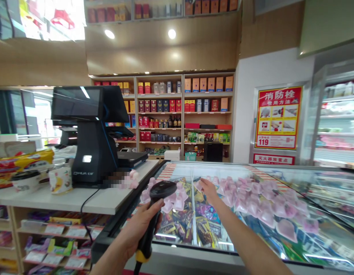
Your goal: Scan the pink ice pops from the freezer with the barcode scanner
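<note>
My left hand (146, 219) is wrapped round the handle of a black barcode scanner (162, 189) with a yellow band low on its grip. Its head tilts up over the left part of a glass-topped chest freezer (205, 249). Farther out, my right hand (208, 190) pinches a small pink translucent cup-shaped piece (198, 186) over the glass. Many similar pink pieces (258, 202) lie spread over the freezer top on the right, and a smaller group (177, 200) sits behind the scanner. Wrapped ice creams (205, 229) show through the glass.
A counter (108, 202) on the left bears a dark checkout terminal (89, 152), a lidded cup (26, 179) and yellow snack bags (25, 162). Snack shelves (53, 244) stand below it. Boxed goods fill the back shelves (159, 110). A red fire-hydrant sign (278, 118) hangs at right.
</note>
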Available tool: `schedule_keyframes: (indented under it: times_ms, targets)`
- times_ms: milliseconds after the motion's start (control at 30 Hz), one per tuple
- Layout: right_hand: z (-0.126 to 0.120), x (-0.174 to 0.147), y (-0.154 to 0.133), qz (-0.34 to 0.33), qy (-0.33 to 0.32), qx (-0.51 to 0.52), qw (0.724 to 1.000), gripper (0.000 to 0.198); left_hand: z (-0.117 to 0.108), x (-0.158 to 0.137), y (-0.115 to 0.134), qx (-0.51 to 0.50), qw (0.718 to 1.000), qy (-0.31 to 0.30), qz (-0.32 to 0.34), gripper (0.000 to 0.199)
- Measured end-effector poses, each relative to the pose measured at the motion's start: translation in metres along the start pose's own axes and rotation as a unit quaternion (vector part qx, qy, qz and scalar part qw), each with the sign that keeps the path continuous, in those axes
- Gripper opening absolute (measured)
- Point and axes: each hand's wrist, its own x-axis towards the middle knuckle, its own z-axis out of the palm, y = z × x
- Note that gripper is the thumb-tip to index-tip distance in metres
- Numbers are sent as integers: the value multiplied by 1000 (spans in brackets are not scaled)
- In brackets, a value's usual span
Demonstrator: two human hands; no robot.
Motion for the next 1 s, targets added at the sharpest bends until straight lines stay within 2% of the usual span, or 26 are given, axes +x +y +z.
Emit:
schedule_keyframes:
  times_ms: [100,233,333,467,533,600,700,767,800,867,900,933,1000]
  targets:
    - [14,13,9,-59,18,-152,986,29,-11,13,-4,-7,1000,7,-12,32]
    - [31,29,25,-111,18,-311,944,26,-23,26,-9,-28,998,19,-46,30]
    - [45,32,38,-126,5,-343,931,26,-26,34,-11,-19,998,34,-50,30]
    - [57,33,47,-122,-13,-344,931,24,-25,44,-12,-9,998,18,-53,31]
    - [51,41,45,-121,-16,-343,931,25,-23,49,-13,-7,999,4,-49,31]
    - [36,55,41,-146,5,-371,917,28,-22,53,-14,-6,999,-2,-49,31]
    - [2,80,35,-214,57,-470,855,35,-20,58,-18,-12,998,-2,-63,31]
    - [-19,94,34,-214,54,-528,820,38,-17,61,-20,-7,998,-6,-69,32]
    - [-26,99,35,-202,36,-547,811,38,-15,62,-21,0,998,-10,-70,32]
    - [-35,102,36,-180,-11,-554,813,34,-11,63,-21,9,997,-18,-70,32]
    - [-36,100,37,-177,-30,-539,823,31,-9,63,-21,11,998,-20,-65,32]
    - [-37,97,37,-176,-39,-510,841,27,-6,62,-21,11,998,-23,-58,32]
    - [-36,87,34,-153,-27,-403,902,22,-1,58,-19,13,998,-33,-48,31]
